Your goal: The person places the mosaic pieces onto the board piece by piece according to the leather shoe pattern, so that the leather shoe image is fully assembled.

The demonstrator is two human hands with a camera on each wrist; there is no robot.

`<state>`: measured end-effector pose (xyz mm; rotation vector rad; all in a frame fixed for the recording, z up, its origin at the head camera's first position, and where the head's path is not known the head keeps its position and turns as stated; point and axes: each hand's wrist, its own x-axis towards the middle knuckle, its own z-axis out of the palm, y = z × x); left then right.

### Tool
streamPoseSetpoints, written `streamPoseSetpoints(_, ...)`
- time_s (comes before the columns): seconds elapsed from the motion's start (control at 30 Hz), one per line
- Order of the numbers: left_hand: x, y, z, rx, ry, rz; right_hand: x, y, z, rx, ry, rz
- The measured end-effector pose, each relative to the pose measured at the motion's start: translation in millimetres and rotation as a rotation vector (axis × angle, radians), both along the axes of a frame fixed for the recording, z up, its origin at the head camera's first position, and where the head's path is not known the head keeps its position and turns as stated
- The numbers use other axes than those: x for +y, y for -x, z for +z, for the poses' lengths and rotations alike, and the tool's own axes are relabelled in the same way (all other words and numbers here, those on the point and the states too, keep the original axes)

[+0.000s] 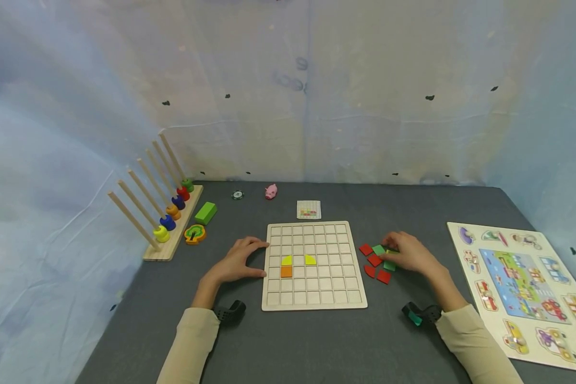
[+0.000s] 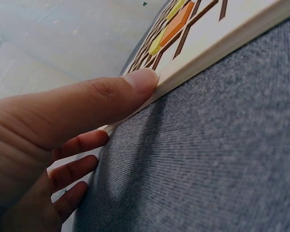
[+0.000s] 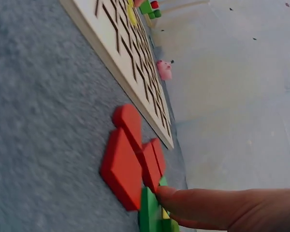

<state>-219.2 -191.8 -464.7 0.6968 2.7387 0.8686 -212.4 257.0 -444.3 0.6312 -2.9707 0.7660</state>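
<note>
A pale wooden grid board lies flat on the table. In its cells sit two yellow rounded pieces and an orange square. My left hand touches the board's left edge with thumb and index finger spread apart; its thumb rests at the rim. To the right of the board, my right hand reaches into a loose group of tiles, thumb at the green tiles. Several red tiles lie beside it, and a bit of yellow shows under the fingers.
A small pattern card lies behind the board. At back left stand a peg stacker with colored rings, a green block, a tree piece, a round token and a pink pig. A picture puzzle board lies right.
</note>
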Motion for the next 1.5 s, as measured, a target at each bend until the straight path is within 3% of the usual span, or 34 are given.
streamPoseSetpoints(0.23, 1, 0.2, 0.4, -0.001, 0.001, -0.001, 9, -0.9, 4.8, -0.072, 0.013, 0.042)
streamPoseSetpoints(0.47, 1, -0.5, 0.5, 0.003, 0.001, -0.002, 9, -0.9, 7.1, -0.114, 0.002, 0.012)
streamPoseSetpoints(0.67, 2, -1.7, 1.0, 0.008, -0.005, -0.001, 5, 1.0, 5.6, -0.105, -0.047, -0.066)
streamPoseSetpoints(0.8, 2, -1.8, 1.3, 0.006, 0.003, 0.007, 3, 3.6, 3.1, -0.042, -0.020, -0.065)
streamPoseSetpoints(0.97, 2, -2.2, 2.1, 0.006, 0.003, 0.009, -10, 7.0, 2.9, 0.064, 0.120, 0.041)
streamPoseSetpoints(1.1, 2, -2.1, 2.3, 0.002, 0.001, 0.010, -30, 7.8, 5.8, 0.098, 0.191, 0.147)
streamPoseSetpoints(1.5, 2, -1.5, 2.1, 0.003, 0.005, 0.011, -104, 3.0, 7.1, 0.065, 0.203, 0.400)
